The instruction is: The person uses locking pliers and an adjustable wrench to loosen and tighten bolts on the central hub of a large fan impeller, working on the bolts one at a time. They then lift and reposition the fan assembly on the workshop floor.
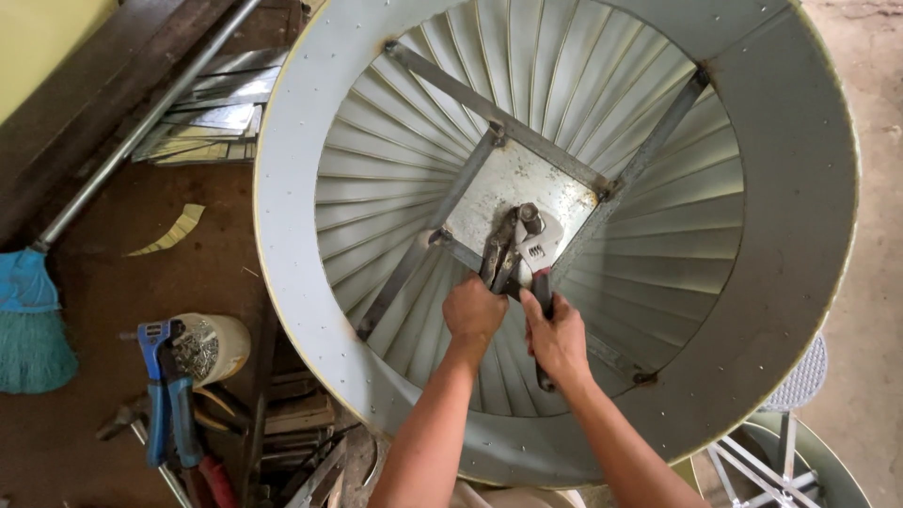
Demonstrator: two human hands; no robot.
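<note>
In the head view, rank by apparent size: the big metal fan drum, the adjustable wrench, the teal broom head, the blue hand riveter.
1. Metal fan drum, by far.
2. Broom head.
3. Blue hand riveter and adjustable wrench: similar; the wrench is nearer and partly hand-covered, so unranked.

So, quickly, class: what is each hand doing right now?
Left hand: closed on the pliers.
Right hand: closed on the adjustable wrench handle.

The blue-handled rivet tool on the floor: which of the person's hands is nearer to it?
Left. The left hand grips pliers inside the metal drum, on the side toward the blue-handled rivet tool. The right hand holds the adjustable wrench, farther away.
</note>
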